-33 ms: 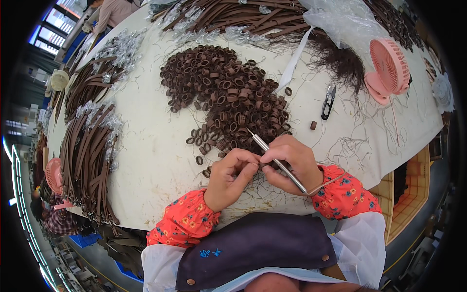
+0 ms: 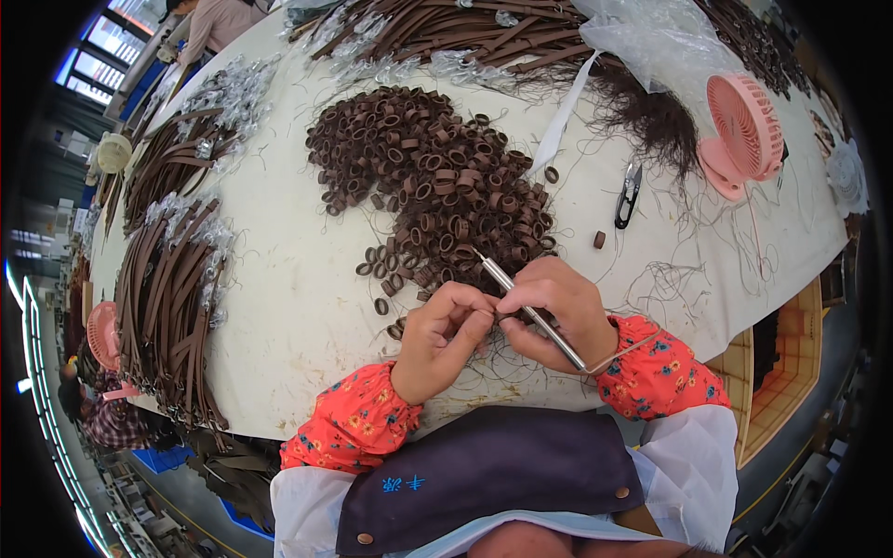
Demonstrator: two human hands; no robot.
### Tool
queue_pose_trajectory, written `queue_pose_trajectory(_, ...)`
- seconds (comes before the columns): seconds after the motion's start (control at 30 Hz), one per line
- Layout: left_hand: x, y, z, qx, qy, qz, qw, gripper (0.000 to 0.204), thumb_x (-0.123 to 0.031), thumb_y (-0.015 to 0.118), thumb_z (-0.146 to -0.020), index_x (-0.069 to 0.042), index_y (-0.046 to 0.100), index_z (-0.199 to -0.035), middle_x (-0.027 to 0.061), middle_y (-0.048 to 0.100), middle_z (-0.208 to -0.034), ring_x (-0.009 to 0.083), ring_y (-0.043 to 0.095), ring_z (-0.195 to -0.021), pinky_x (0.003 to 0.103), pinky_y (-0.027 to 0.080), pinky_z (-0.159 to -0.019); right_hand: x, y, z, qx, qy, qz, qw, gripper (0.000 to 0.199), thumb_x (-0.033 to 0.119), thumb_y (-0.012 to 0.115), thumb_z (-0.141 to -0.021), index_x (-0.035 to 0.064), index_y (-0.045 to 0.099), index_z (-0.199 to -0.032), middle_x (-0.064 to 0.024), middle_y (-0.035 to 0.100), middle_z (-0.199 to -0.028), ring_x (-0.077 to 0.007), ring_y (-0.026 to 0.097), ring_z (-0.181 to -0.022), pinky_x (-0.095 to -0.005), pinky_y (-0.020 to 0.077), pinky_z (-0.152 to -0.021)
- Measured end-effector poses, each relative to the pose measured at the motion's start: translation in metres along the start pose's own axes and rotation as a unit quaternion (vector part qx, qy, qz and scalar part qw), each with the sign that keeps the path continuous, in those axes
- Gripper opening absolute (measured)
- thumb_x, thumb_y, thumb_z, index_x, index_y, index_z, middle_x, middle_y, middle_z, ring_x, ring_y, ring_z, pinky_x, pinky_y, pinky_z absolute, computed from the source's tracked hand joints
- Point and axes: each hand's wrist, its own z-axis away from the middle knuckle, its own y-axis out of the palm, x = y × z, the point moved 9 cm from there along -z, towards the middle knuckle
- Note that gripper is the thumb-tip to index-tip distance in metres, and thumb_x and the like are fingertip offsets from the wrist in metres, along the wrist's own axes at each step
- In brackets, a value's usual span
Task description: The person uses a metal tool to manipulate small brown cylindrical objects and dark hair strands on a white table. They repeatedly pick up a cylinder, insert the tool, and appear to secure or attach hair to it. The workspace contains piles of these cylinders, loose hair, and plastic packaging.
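Observation:
My left hand (image 2: 446,327) is closed in a pinch, its fingertips meeting those of my right hand (image 2: 555,313). A small dark brown piece (image 2: 500,317), mostly hidden, shows at the fingertips; it looks like one of the brown strap loops. In my right hand lies a slim silver pen-shaped tool (image 2: 503,274) with a thin pointed tip, slanting up and left over the near edge of the heap. A thin cord (image 2: 621,354) runs from its back end past my wrist. Just beyond both hands is a big heap of brown strap loops (image 2: 437,177).
To the right lie black thread snips (image 2: 629,195), a single loop (image 2: 598,240) and a pink fan (image 2: 739,130). Brown straps (image 2: 167,316) lie left, more straps (image 2: 446,33) at the back beside clear plastic (image 2: 642,37). Loose threads (image 2: 674,279) cover the cloth. Another person (image 2: 219,28) is far left.

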Motion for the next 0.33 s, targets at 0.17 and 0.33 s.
queue_pose_trajectory(0.17, 0.007, 0.001, -0.001, 0.011, -0.026, 0.039, 0.999, 0.007, -0.005, 0.049, -0.098, -0.003, 0.048, -0.105, 0.0065, 0.062, -0.094, 0.0082, 0.057, -0.074, 0.021, 0.046, -0.065, 0.002, 0.002, 0.000, 0.016, -0.039, 0.035, 0.998, 0.032, 0.005, 0.074, -0.070, 0.0114, 0.061, -0.099, -0.0072, 0.063, -0.088, -0.0274, 0.061, -0.083, -0.0374, 0.0479, -0.076)
queue_pose_trajectory(0.33, 0.007, -0.008, -0.002, -0.025, 0.020, -0.004, 0.999, 0.010, -0.006, 0.052, -0.097, -0.003, 0.049, -0.107, 0.0064, 0.063, -0.091, 0.0081, 0.057, -0.071, 0.021, 0.045, -0.062, -0.011, 0.004, 0.003, 0.039, 0.017, 0.010, 0.999, 0.033, 0.021, 0.071, -0.082, 0.0119, 0.057, -0.111, -0.0090, 0.062, -0.098, -0.0299, 0.059, -0.093, -0.0388, 0.0461, -0.083)
